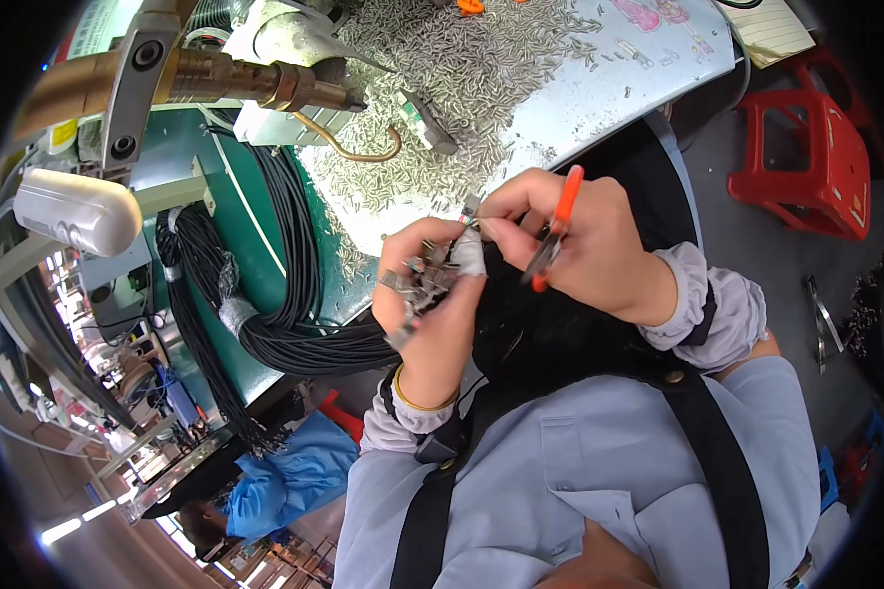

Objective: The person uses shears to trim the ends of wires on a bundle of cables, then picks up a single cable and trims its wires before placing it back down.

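My left hand is closed around a bunch of small silvery metal pieces; their exact kind is hard to make out. Something white, like tape or a wrap, covers a finger of that hand. My right hand grips a pair of snips with orange handles. Its thumb and forefinger meet the left fingertips at a tiny part with a bit of green and red. Both hands are in front of my dark apron, by the table edge.
A heap of small metal pins covers much of the pale tabletop. Thick black cable bundles lie left on a green mat. A machine arm and lamp overhang. A red stool stands right; a person in blue is lower left.
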Action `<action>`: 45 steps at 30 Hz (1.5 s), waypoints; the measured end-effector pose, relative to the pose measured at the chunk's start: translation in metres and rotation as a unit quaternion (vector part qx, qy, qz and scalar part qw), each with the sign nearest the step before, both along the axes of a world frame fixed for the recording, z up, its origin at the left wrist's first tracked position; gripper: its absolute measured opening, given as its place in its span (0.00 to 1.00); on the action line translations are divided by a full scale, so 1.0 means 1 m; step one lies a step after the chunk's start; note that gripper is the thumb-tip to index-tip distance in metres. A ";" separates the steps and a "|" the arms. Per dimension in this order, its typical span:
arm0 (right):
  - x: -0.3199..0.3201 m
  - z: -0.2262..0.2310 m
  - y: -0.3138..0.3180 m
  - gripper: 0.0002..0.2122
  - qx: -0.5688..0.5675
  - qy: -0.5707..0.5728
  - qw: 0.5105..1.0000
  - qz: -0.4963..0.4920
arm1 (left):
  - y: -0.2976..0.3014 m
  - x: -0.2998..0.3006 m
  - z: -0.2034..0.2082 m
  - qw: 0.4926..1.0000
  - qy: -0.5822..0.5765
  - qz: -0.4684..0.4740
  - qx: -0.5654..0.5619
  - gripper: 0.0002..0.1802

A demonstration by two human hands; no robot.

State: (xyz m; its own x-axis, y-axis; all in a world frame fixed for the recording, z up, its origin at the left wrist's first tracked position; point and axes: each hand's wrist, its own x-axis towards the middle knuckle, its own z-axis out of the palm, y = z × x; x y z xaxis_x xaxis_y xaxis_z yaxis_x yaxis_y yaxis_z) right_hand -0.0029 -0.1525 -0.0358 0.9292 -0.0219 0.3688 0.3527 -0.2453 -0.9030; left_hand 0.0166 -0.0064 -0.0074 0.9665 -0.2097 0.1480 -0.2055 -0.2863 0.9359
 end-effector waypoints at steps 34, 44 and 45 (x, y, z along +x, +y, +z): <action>0.052 0.009 -0.008 0.09 0.121 0.169 0.977 -0.041 | 0.002 0.084 0.007 0.898 0.349 -0.009 -0.268 0.08; 0.080 0.006 -0.004 0.05 0.100 0.143 0.984 -0.017 | 0.012 0.097 0.008 0.884 0.383 -0.061 -0.261 0.06; 0.080 0.005 -0.004 0.05 0.102 0.148 0.984 -0.014 | 0.012 0.097 0.008 0.886 0.381 -0.060 -0.257 0.06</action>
State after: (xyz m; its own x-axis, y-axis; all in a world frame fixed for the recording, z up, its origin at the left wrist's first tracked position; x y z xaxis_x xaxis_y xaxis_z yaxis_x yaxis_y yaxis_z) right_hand 0.0775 -0.1565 -0.0305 0.9932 -0.0944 0.0680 0.0630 -0.0550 -0.9965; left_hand 0.1132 0.0055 0.0011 0.8029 -0.4111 -0.4316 0.5414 0.1999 0.8167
